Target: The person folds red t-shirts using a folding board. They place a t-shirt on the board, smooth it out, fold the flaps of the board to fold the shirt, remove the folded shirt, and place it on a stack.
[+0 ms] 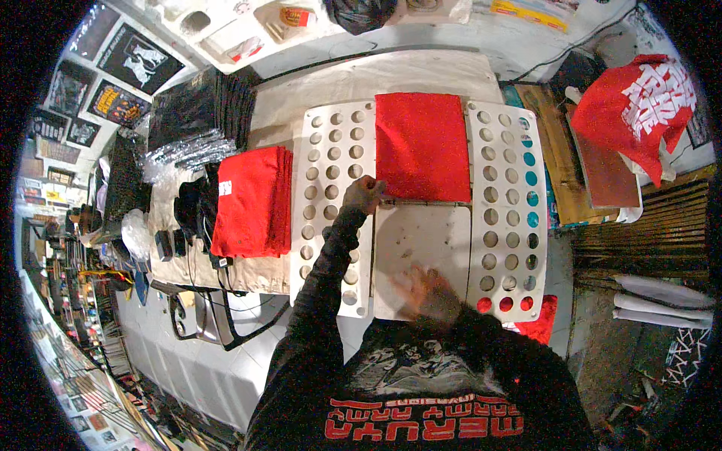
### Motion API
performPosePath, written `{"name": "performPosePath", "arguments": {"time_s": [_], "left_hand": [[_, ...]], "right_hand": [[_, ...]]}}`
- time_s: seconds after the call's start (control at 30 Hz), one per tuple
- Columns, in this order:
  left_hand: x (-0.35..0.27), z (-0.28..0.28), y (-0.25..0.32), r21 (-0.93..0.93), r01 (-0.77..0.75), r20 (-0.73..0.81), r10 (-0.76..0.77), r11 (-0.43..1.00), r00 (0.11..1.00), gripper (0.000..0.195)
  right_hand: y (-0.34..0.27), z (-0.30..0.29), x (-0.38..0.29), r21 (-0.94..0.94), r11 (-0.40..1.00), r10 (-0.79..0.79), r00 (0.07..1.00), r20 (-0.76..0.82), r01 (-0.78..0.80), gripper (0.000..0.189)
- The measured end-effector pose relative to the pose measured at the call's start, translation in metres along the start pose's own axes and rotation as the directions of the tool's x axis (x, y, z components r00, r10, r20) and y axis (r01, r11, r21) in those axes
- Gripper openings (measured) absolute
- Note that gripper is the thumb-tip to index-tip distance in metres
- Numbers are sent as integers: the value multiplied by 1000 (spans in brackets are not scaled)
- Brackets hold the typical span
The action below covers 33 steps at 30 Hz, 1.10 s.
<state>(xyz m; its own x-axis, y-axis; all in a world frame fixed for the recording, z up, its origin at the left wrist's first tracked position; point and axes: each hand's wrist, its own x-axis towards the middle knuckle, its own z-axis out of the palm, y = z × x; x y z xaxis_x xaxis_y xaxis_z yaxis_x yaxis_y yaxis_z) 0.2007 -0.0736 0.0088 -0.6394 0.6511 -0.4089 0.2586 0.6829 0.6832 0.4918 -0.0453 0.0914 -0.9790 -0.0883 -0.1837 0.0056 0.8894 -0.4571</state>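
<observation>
A folded red cloth garment (422,146) lies flat on the upper middle panel of a white clothes-folding board (333,208). My left hand (364,194) is at the garment's lower left corner, fingers curled against the fabric's edge; whether they pinch it I cannot tell. Over the bare lower middle panel (422,237) is my right hand (426,293), blurred, with fingers apart and nothing in it. Rows of round holes run down both side panels of the board.
A stack of folded red garments (248,203) stands left of the board, beside black items and a pile of dark plastic-wrapped goods (197,113). At right, a red printed cloth (637,113) drapes over a flat board (609,175). More red fabric (538,321) shows beneath the board's lower right corner.
</observation>
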Motion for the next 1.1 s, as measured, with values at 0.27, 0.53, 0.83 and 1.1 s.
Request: {"name": "performPosePath", "arguments": {"time_s": [0.27,0.53,0.83,1.1], "left_hand": [[-19,-5,18,-871,-109,-18,190,480,982,39],[-54,26,-45,-952,-271,-290,-143,140,946,66],[-156,-62,-45,-887,-446,-414,-221,-119,883,54],[-180,-182,-132,-711,-463,-702,-492,530,515,34]], "right_hand": [[120,-56,122,-140,962,116,816,-567,-234,60],[58,-242,158,190,962,-174,975,-136,198,35],[22,-266,281,613,790,-181,963,201,21,58],[-50,-223,474,582,794,-388,882,268,173,68]]}}
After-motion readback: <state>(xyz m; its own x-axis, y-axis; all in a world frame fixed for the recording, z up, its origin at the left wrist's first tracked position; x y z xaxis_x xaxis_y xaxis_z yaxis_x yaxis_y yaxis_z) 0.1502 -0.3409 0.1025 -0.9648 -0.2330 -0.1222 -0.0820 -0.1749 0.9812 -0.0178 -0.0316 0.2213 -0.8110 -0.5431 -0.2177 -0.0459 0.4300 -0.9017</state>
